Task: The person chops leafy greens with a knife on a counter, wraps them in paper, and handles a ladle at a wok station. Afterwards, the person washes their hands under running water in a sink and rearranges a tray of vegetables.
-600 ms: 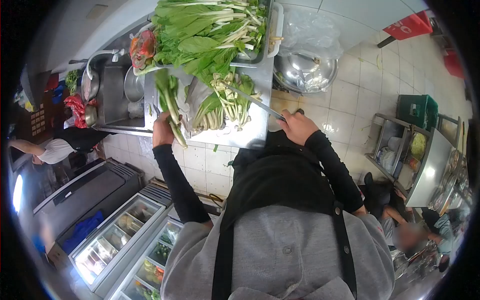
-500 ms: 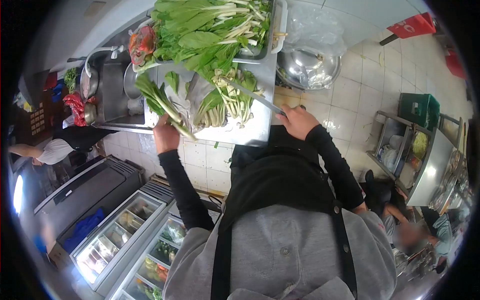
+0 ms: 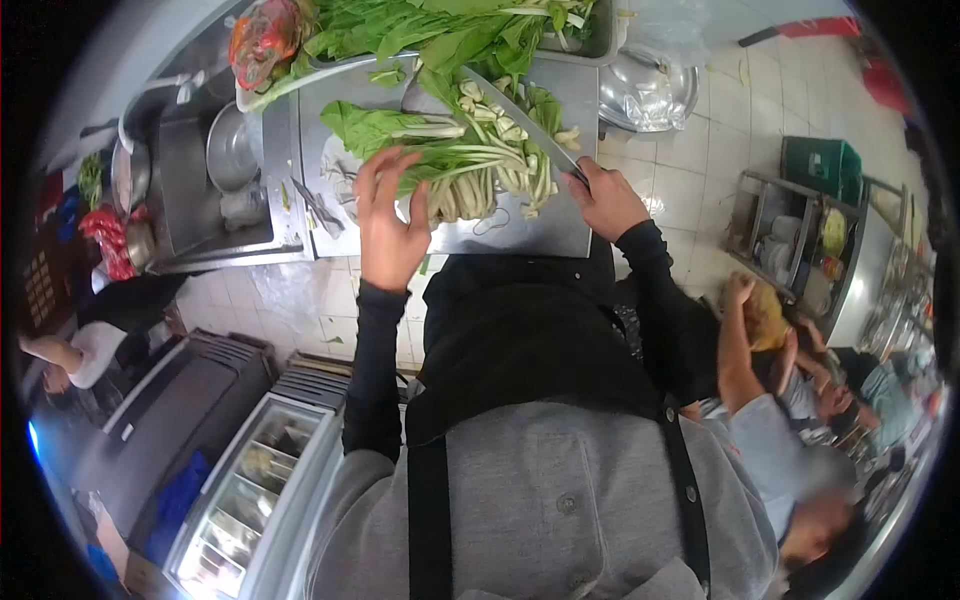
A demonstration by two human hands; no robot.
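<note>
My right hand point(image 3: 608, 202) grips the handle of a kitchen knife point(image 3: 522, 120), its blade slanting up and left above the trimmed stem ends point(image 3: 492, 108). My left hand point(image 3: 392, 228) is open, thumb and fingers apart and curved, beside a stalk of leafy greens point(image 3: 470, 160) with pale stems. Whether the fingertips touch the stalk, I cannot tell. Under it a bundle of greens point(image 3: 465, 200) lies on the steel table point(image 3: 550, 240), stem ends toward me. Another leafy stalk point(image 3: 375, 128) rests to the left.
A metal tray point(image 3: 597, 45) heaped with greens stands at the back. Left are a sink point(image 3: 185, 200) with a metal bowl point(image 3: 230, 145) and a grey pointed tool point(image 3: 318, 208) on the edge. A large metal lid point(image 3: 650, 90) is at right. Other people point(image 3: 765, 430) work behind on the right.
My left hand has let go of the stalk it held and moved right toward the bundle. The knife stays in my right hand. The view has shifted, and a person's raised arm now shows at right.
</note>
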